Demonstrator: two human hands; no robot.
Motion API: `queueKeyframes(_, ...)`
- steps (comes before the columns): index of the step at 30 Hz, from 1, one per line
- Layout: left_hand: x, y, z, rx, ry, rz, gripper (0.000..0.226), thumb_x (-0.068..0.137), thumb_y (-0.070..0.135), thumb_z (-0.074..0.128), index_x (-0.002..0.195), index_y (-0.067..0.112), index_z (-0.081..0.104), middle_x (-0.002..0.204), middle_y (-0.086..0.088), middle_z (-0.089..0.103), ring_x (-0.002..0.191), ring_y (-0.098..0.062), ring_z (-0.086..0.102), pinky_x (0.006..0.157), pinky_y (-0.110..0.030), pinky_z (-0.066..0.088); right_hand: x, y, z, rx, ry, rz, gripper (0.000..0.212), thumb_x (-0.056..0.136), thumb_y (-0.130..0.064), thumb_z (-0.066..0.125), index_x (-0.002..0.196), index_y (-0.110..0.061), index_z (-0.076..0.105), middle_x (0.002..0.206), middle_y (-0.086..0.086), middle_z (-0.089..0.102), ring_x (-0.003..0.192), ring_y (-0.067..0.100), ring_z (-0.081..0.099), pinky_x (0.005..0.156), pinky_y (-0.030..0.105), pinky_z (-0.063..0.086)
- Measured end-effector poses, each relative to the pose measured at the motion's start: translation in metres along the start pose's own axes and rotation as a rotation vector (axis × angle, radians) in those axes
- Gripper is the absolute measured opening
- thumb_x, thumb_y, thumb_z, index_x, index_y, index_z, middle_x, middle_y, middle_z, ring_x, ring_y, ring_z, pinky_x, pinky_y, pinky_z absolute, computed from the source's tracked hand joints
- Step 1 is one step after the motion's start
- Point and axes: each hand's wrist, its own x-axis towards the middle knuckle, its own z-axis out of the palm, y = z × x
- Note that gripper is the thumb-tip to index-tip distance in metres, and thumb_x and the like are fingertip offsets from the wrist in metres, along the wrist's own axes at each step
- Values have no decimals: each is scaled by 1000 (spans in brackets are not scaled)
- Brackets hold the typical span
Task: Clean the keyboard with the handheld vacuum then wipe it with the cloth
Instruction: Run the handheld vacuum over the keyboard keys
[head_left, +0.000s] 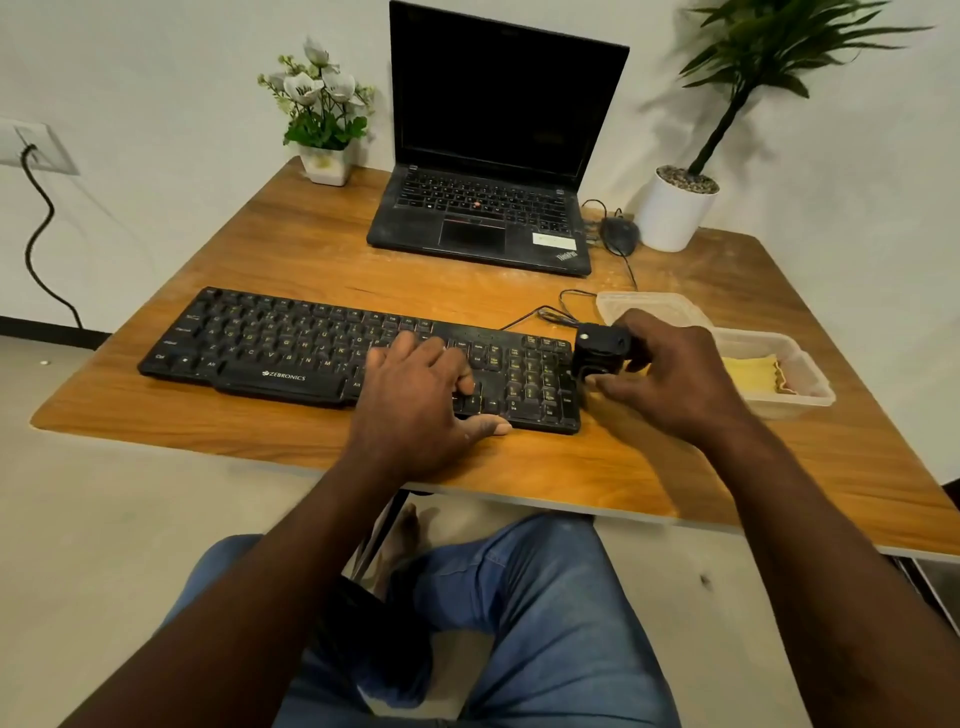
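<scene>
Left hand (415, 387) on keyboard (291, 345), right hand (670, 374) gripping vacuum (600, 351)

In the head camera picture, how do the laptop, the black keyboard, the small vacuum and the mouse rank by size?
1. laptop, open, largest.
2. keyboard, wider but flatter.
3. vacuum and mouse: too alike to rank; the vacuum is nearer and partly hidden by the right hand.

Soft, even indoor light, faint shadows on the wall (156, 78), wide-angle bending at edges, slight overall softness.
</scene>
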Motion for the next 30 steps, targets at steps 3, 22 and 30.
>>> queueKeyframes(3,0,0,0,4,-2,5,55,71,89,58,91,39,45,100,14,42,101,-8,30,98,-42,35,-5,-8,2,34,81,26,41,78,-21,89,109,-28,63,100,-9,69,87,10,67,71,23,52)
queueKeyframes(22,2,0,2,0,-17,-8,55,71,89,58,93,40,46,103,14,41,103,-7,27,104,-46,36,-10,-32,21,74,57,-57,41,79,-28,87,113,-28,64,108,-7,73,91,12,66,74,28,56)
queueKeyframes(30,0,0,1,0,-7,1,55,71,88,59,92,39,45,102,14,41,103,-8,29,102,-44,35,-8,-32,19,-10,-31,-35,42,79,-26,88,113,-29,63,105,-8,69,85,13,60,67,26,42)
